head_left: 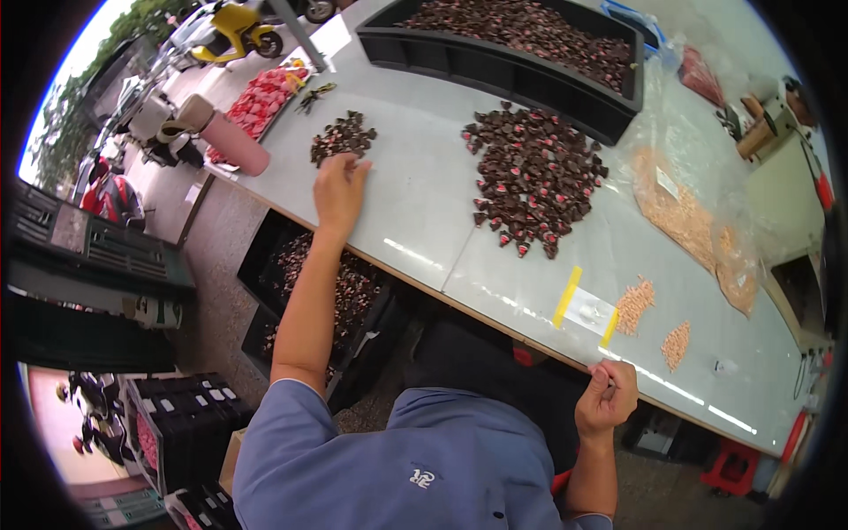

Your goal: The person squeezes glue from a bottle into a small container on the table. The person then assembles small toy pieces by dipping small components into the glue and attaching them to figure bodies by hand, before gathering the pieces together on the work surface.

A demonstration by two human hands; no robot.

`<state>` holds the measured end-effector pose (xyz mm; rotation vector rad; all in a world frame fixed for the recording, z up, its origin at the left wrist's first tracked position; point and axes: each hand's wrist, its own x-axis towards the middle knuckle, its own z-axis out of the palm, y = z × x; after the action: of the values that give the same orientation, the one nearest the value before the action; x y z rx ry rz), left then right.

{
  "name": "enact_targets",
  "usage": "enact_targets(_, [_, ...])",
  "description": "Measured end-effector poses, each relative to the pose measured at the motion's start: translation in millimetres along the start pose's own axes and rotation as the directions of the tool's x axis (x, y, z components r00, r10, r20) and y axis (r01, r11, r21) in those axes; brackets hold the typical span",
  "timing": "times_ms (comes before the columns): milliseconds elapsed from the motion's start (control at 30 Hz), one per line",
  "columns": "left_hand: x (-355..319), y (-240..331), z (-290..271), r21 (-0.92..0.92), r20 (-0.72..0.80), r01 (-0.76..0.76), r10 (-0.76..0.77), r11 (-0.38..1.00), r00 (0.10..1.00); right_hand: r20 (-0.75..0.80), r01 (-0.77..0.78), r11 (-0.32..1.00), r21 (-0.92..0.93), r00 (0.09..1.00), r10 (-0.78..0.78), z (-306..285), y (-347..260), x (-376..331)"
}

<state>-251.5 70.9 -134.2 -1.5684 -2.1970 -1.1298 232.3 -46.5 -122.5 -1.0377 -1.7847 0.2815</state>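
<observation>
At the near side of a small pile of dark brown pieces [343, 137], my left hand [339, 193] rests with its fingers bent and the thumb apart; I see nothing held in it. My right hand [608, 395] is over the table's front edge, closed in a pinch, and whatever it may hold is too small to make out. Just beyond it lie a pile of small beige pieces [634, 306] and a smaller beige pile [677, 345]. A white patch [586, 311] with yellow tape strips sits beside them. Mid-table spreads a large heap of dark pieces with pink-red marks [539, 177].
A long black tray [495, 79] of dark pieces stands at the back. Clear plastic bags of beige pieces [676, 212] lie right. A pink bottle [237, 148] and red packets [265, 102] are at the left. Below the edge is a black bin [256, 265].
</observation>
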Motion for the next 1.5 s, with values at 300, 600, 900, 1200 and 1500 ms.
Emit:
enact_targets(300, [-68,-41,-7,-0.107,-0.152,-0.046,0.029,0.993,0.988,0.105,0.216,0.976,0.005,0.971,-0.215,1,9,-43])
enact_targets(600, [-61,55,15,-0.442,0.309,0.053,0.096,0.895,0.946,0.358,-0.347,0.918,-0.191,0.847,0.394,21,43,-127])
enact_targets(900, [-52,65,10,-0.285,0.332,0.01,0.089,0.959,0.939,0.506,-0.335,0.891,-0.306,0.735,0.45,180,180,-169])
enact_targets(1200, [-61,38,6,-0.477,0.443,0.221,0.015,0.851,0.897,0.627,-0.309,0.888,-0.341,0.629,0.46,90,182,-306])
enact_targets(1500, [-77,0,10,-0.429,0.569,0.234,0.06,0.872,0.82,0.717,-0.329,0.884,-0.331,0.522,0.462,305,173,-257])
